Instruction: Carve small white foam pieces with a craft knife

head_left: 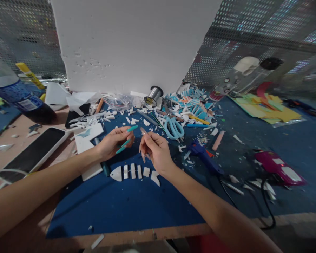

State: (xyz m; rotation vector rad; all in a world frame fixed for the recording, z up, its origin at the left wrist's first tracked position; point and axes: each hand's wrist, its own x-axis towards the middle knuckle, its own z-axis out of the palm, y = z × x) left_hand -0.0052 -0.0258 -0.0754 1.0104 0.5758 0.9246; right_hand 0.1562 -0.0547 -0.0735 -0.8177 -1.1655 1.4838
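My left hand (pixel 113 141) and my right hand (pixel 155 149) are raised close together over a blue mat (pixel 126 203). Both have fingers curled in a pinch, with long teal nails on the left and pale ones on the right. What they pinch between them is too small to name, perhaps a thin thread. Just below the hands lies a row of white foam pieces laid out in a fish shape (pixel 135 173). A spool of silver wire (pixel 153 95) stands behind the hands.
Light blue scissors (pixel 173 128), a blue glue gun (pixel 204 156), a pink glue gun (pixel 277 168), foam scraps (pixel 192 105), a phone (pixel 34 153), a bottle (pixel 15 95) and a tall white foam board (pixel 131 42) surround the mat.
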